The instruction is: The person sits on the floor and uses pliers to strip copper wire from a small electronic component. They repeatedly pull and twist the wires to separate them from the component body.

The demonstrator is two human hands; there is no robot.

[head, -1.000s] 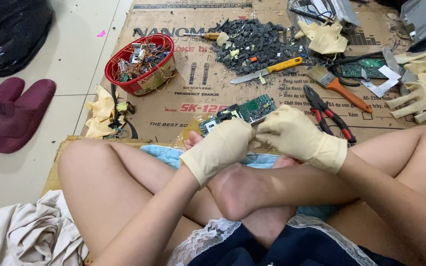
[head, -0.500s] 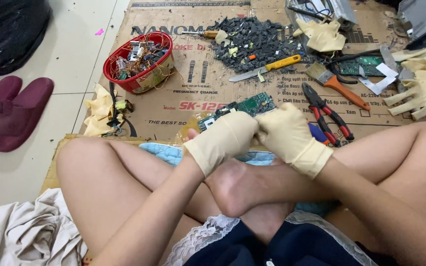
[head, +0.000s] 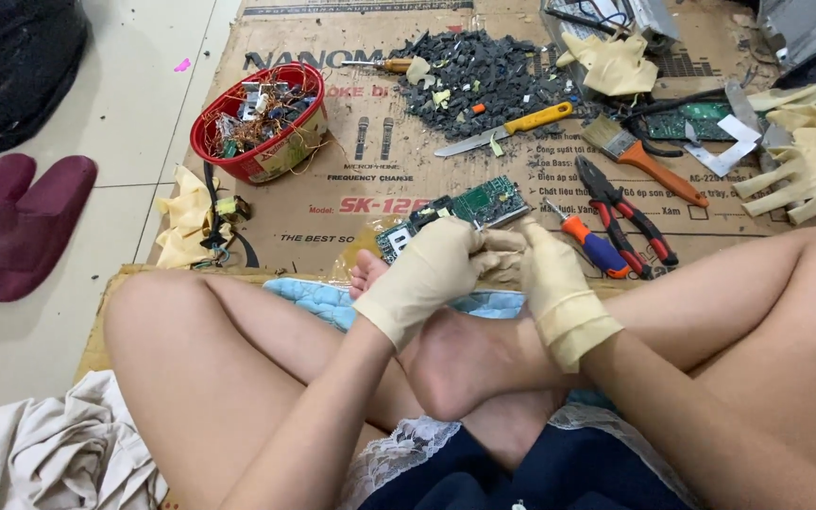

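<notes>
A: What are our hands doing?

B: We sit cross-legged on the floor, looking down. Both hands wear pale rubber gloves and meet above our crossed feet. Our left hand [head: 432, 269] is curled over the near end of a green circuit board [head: 469, 208], fingers closed on it. Our right hand [head: 542, 274] presses in from the other side, its fingertips bunched against the left hand's. We cannot tell whether the right hand grips the board itself or something small between the fingers.

A: Where does the board sit?

B: It tilts up from our hands toward the flattened cardboard sheet [head: 332, 203] that covers the floor ahead of us, its far end just above the cardboard.

A: What lies around it?

B: Just right of our hands, a screwdriver [head: 589, 242] with an orange and blue handle, and beside that, red-handled pliers [head: 627, 210]. Farther ahead, a heap of dark broken bits [head: 484, 76], with a yellow-handled knife [head: 507, 128] at its near edge. A paintbrush [head: 639, 159] with an orange handle lies to the right of the knife. To the left, a red basket [head: 262, 123] holds wires and small parts. Spare gloves [head: 809, 156] lie at the far right, and a pair of maroon slippers [head: 16, 222] rests on the tile at the far left.
</notes>
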